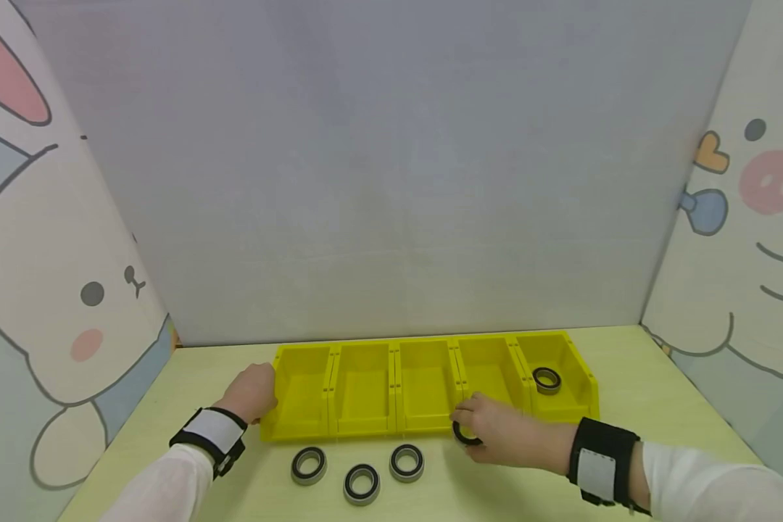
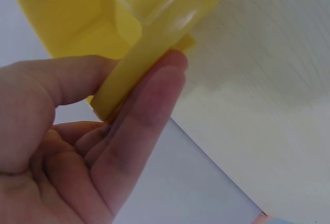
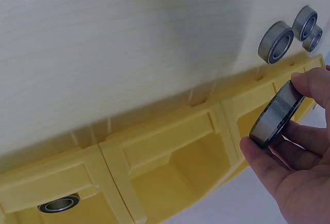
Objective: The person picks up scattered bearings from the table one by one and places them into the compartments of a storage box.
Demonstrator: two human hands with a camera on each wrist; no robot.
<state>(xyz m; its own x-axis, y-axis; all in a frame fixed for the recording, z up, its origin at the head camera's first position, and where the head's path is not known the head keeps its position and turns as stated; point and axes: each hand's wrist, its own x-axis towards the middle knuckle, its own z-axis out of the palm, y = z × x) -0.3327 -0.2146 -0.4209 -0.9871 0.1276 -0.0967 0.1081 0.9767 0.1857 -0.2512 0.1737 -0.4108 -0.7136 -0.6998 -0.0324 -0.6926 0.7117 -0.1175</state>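
Note:
A row of joined yellow bins (image 1: 364, 428) stands on the table, and my left hand (image 1: 251, 394) grips its left side wall. In the left wrist view the thumb and fingers pinch that yellow wall (image 2: 135, 69) from both sides. My right hand (image 1: 496, 429) holds a ball bearing (image 3: 278, 114) between thumb and fingertips, at the front edge of the bins near the fourth compartment. Another bearing (image 1: 547, 380) lies in the rightmost compartment. In front of the bins, three bearings lie on the table: a left one (image 1: 309, 465), a middle one (image 1: 362, 484) and a right one (image 1: 407, 462).
The pale wooden table (image 1: 652, 391) runs back to a grey-white panel (image 1: 391, 181). Side panels with cartoon animals stand at the left (image 1: 52, 290) and right (image 1: 744, 239). Both wrists wear black bands.

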